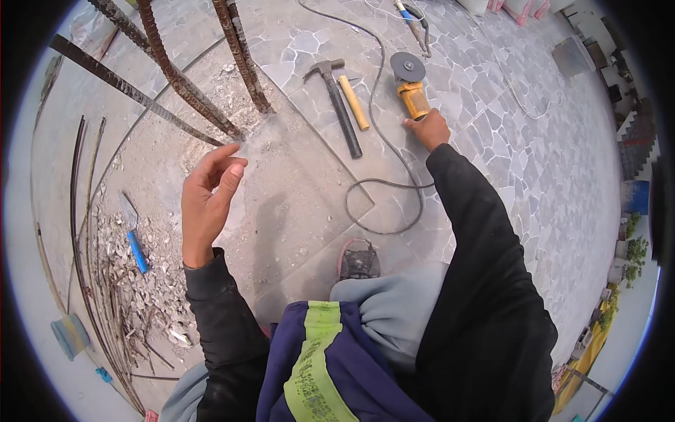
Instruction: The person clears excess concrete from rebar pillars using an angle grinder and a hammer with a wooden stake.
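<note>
My right hand point(430, 131) grips the yellow body of an angle grinder point(413, 97), whose dark disc point(408, 67) faces up over the tiled floor. My left hand point(208, 200) is raised with fingers loosely bent and the thumb apart; nothing shows in it. Just beyond its fingertips, rusty rebars point(184, 88) rise from a chipped patch of concrete. Between the rebars and the grinder lie a black-handled hammer point(341, 109) and a tool with a yellow handle point(354, 103).
A dark cable point(384, 133) loops across the floor near my shoe point(359, 259). At left, a blue-handled trowel point(137, 252) lies by broken rubble point(151, 295) and long thin rods point(86, 246). Another cabled tool point(413, 27) lies at the top. Potted plants point(635, 253) line the right side.
</note>
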A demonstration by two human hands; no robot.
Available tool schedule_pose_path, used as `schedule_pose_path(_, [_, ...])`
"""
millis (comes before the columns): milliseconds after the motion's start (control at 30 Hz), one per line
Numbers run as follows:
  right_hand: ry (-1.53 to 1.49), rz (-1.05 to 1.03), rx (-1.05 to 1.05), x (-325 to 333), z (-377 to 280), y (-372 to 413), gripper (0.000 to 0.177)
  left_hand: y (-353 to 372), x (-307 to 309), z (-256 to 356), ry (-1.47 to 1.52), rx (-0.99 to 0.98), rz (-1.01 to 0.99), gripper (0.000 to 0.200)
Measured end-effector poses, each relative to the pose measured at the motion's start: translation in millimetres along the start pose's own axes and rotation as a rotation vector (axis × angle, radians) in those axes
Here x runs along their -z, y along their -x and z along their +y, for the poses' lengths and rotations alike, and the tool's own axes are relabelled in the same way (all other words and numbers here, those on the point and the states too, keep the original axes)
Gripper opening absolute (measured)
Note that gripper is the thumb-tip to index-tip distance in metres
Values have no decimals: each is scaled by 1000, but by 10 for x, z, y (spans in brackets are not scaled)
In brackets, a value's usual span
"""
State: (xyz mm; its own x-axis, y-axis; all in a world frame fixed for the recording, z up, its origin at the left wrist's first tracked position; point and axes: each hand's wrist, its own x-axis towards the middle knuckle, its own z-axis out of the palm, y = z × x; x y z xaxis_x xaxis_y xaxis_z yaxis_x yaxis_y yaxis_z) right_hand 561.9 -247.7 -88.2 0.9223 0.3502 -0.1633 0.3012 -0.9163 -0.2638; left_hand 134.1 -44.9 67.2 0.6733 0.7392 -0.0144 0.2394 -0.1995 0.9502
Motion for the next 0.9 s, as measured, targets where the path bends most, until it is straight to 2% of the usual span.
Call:
schedule_pose_path(133, [-27,30,26,-94,-10,-88,71,5,712,538,44,-226,438,33])
schedule_pose_path(267, [-44,11,19,-136,-46,-55,70,-84,1759,1102,287,-483,482,38])
schedule_pose_path(333, [-49,34,45,-126,-27,-17,68,-240,1777,1599,188,-544,645,34])
schedule_pose_path(367, [-48,42,63,-146,5,-24,68,-311,2553,1696,258,-593,2,31])
schedule_pose_path(400, [-54,37,72,-184,39,-50,68,-410,2408,1968,248,-592,9,31])
schedule_pose_path(467, [-21,65,122,-259,103,-76,69,-683,1841,2464,58,-594,568,31])
schedule_pose_path(500, [-31,59,148,-289,122,-56,70,-743,1784,2626,37,-597,571,31])
schedule_pose_path(567, [-34,88,161,-328,133,-4,68,-799,1790,2898,-348,-694,658,41])
schedule_pose_path(600, [-19,77,143,-315,134,34,67,-786,1893,2954,-368,-715,683,41])
schedule_pose_path(700, [-21,24,162,-230,170,134,65,-545,2411,2816,-1071,-885,724,35])
schedule_pose_path(767, [51,35,188,-263,298,229,65,-572,2368,2626,-843,-874,729,33])
schedule_pose_path(800, [182,77,216,-152,276,352,63,-677,2129,2536,-384,-825,708,34])
schedule_pose_path(867, [163,181,271,113,11,475,60,-819,2190,2408,-363,-818,731,34])
schedule_pose_path(900, [18,222,398,209,-110,454,56,-932,2300,2304,-190,-779,721,33])
